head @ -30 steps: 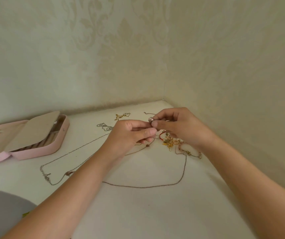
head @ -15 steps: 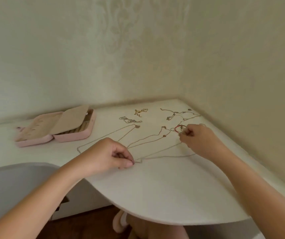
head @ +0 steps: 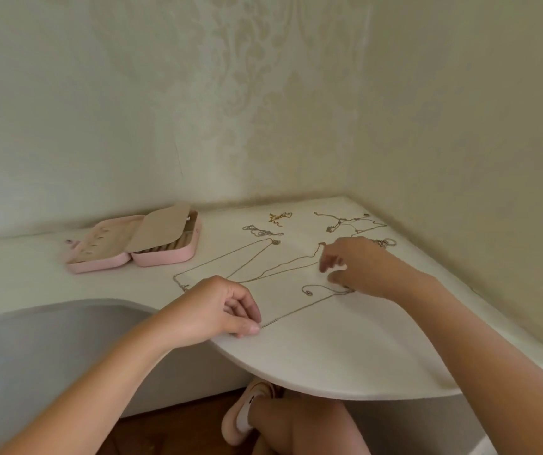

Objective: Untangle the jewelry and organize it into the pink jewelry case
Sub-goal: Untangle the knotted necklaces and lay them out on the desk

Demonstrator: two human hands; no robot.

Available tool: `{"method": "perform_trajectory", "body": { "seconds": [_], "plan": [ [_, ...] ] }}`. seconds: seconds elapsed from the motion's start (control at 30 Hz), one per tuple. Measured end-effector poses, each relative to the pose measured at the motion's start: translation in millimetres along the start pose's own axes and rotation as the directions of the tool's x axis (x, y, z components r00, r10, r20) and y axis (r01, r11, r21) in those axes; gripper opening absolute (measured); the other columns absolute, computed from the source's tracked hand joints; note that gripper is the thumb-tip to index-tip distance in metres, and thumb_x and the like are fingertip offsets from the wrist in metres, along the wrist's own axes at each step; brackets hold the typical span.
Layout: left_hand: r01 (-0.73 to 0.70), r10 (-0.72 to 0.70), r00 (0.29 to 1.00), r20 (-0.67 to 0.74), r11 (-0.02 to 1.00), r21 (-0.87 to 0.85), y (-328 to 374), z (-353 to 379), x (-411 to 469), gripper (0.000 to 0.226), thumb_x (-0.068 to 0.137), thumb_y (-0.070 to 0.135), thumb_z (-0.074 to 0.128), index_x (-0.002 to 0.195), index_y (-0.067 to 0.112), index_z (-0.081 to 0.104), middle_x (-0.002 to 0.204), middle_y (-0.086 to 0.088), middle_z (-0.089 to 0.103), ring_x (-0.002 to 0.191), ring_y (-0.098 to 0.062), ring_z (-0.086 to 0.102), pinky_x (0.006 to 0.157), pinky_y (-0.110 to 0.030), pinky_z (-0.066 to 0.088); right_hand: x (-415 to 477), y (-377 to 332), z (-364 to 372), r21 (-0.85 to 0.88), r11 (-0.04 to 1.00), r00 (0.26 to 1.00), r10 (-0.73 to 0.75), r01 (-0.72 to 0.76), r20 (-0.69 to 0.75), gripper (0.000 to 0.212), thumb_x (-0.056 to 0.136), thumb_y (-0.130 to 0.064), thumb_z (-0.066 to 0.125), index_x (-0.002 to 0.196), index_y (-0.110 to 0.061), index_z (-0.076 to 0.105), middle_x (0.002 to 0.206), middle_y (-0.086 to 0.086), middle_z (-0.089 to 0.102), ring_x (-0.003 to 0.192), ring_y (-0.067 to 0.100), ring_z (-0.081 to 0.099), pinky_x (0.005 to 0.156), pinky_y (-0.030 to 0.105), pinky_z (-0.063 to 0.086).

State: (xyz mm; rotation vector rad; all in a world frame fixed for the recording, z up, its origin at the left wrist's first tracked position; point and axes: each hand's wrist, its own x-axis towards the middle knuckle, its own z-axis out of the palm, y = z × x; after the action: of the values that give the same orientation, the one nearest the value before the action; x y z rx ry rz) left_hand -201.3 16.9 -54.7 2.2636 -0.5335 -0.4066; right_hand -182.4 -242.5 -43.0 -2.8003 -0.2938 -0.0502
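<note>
The pink jewelry case lies open at the back left of the white table, a beige flap over its right half. Several thin chains are spread out on the table. My left hand pinches the end of one fine chain near the front edge. That chain runs up and to the right, under my right hand. My right hand hovers low over the table with its fingers loosely spread and nothing plainly held. A long looped necklace lies between the case and my hands.
A small gold piece, a silver chain, a tangled chain and a ring lie toward the back corner. Walls close off the back and right. The curved table edge is near my left hand; a knee and slipper show below.
My left hand has drawn the chain end toward the front edge, stretching it out. My right hand has shifted left and opened its fingers. The red and gold cluster it held is out of sight.
</note>
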Motion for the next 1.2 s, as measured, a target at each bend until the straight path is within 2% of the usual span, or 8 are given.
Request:
{"method": "perform_trajectory", "body": {
  "seconds": [0.2,0.37,0.5,0.6,0.73,0.87,1.07,1.2],
  "plan": [
    [-0.056,0.069,0.996,0.052,0.974,-0.221,3,-7,5,0.011,0.086,0.008,0.068,0.088,0.016,0.076,0.078,-0.002,0.07,0.071,-0.007,0.061,0.07,-0.019,0.049,30,-14,2,0.131,0.977,0.931,-0.203,0.171,0.302,0.02,0.081,-0.022,0.074,0.099,-0.03,0.071,0.104,-0.015,0.059,0.094,0.008,0.059,0.076,0.019,0.046],
    [-0.029,0.153,0.973,0.173,0.824,-0.566,3,-17,19,0.033,0.064,0.027,0.087,0.091,0.01,0.078,0.077,-0.005,0.07,0.072,-0.011,0.064,0.068,-0.02,0.051,43,-17,2,0.082,0.98,0.9,-0.197,0.179,0.389,0.012,0.083,-0.029,0.071,0.093,-0.023,0.069,0.1,-0.002,0.067,0.088,0.01,0.059,0.072,0.021,0.042],
    [-0.046,0.163,0.974,0.158,0.824,-0.565,6,-15,32,0.031,0.057,0.015,0.082,0.088,0.015,0.079,0.086,-0.009,0.074,0.079,-0.014,0.07,0.07,-0.02,0.054,47,-12,9,0.04,0.979,0.876,-0.199,0.202,0.439,0.015,0.09,-0.035,0.061,0.098,-0.022,0.064,0.097,0.006,0.068,0.079,0.015,0.06,0.065,0.018,0.045],
    [-0.07,0.115,0.993,0.031,0.778,-0.625,11,-10,48,0.021,0.063,0.006,0.072,0.082,0.012,0.08,0.086,-0.013,0.074,0.075,-0.016,0.071,0.065,-0.02,0.055,49,0,5,0.25,0.95,0.89,-0.271,0.186,0.367,0.005,0.095,-0.024,0.056,0.093,-0.021,0.059,0.089,-0.008,0.064,0.084,0.008,0.058,0.078,0.023,0.045],
    [-0.115,0.033,0.99,-0.138,0.756,-0.645,15,-13,74,0.014,0.073,0.005,0.068,0.085,0.009,0.076,0.082,-0.009,0.074,0.065,-0.011,0.066,0.058,-0.016,0.051,54,29,-17,0.802,0.596,0.9,-0.363,0.023,0.243,0.003,0.094,-0.009,0.054,0.093,-0.008,0.051,0.09,0.0,0.065,0.089,0.013,0.06,0.089,0.029,0.047],
    [-0.134,0.031,0.978,-0.206,0.849,-0.51,21,-21,102,0.015,0.083,0.009,0.069,0.078,0.021,0.077,0.08,0.004,0.068,0.063,-0.004,0.048,0.058,-0.012,0.039,57,48,-44,0.923,0.385,0.918,-0.364,-0.005,0.156,0.004,0.09,-0.008,0.052,0.089,-0.006,0.048,0.082,0.005,0.055,0.088,0.02,0.06,0.101,0.039,0.046],
    [-0.162,0.131,0.987,-0.097,0.828,-0.536,47,-22,136,0.014,0.069,0.016,0.08,0.082,0.02,0.077,0.089,-0.004,0.073,0.085,-0.016,0.064,0.082,-0.028,0.048,51,49,-52,0.896,0.444,0.934,-0.328,0.018,0.144,0.007,0.094,-0.006,0.054,0.088,-0.006,0.05,0.073,0.002,0.051,0.056,0.01,0.044,0.057,0.02,0.042],
    [-0.11,0.132,0.991,-0.008,0.789,-0.604,60,-13,156,0.023,0.071,0.019,0.069,0.093,0.012,0.074,0.082,-0.004,0.072,0.075,-0.015,0.07,0.071,-0.023,0.055,49,48,-47,0.791,0.592,0.965,-0.264,0.154,0.009,0.005,0.091,-0.003,0.059,0.091,-0.006,0.063,0.071,0.0,0.063,0.052,0.007,0.039,0.049,0.015,0.033]
  ]
}}
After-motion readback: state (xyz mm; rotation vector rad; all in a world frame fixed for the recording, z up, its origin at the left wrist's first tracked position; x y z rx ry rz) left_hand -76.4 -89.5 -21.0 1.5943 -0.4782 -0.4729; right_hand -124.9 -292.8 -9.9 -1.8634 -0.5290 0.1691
